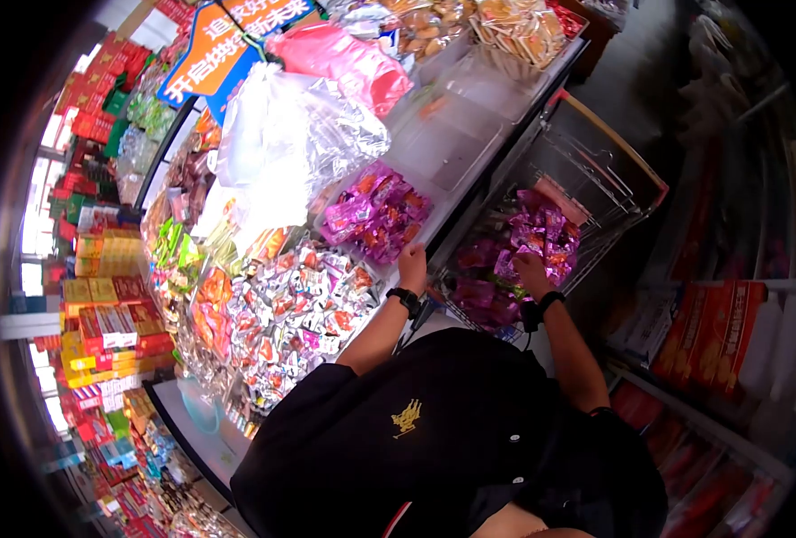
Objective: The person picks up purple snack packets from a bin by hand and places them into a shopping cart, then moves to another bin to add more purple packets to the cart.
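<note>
My left hand, a dark watch on its wrist, is closed at the front rim of the display bin. What its fingers hold, if anything, is hidden. Just beyond it lies a pile of shiny purple snack packets in the bin. My right hand reaches into the wire shopping cart on the right, with a dark band at its wrist. Its fingers are curled onto purple snack packets heaped in the cart, and the fingertips are partly hidden among the wrappers.
Left of my left hand is a wide heap of small white-and-red wrapped snacks. Clear plastic bags and a pink bag lie farther back, near a blue-orange sign. Shelves with red packages stand at the right.
</note>
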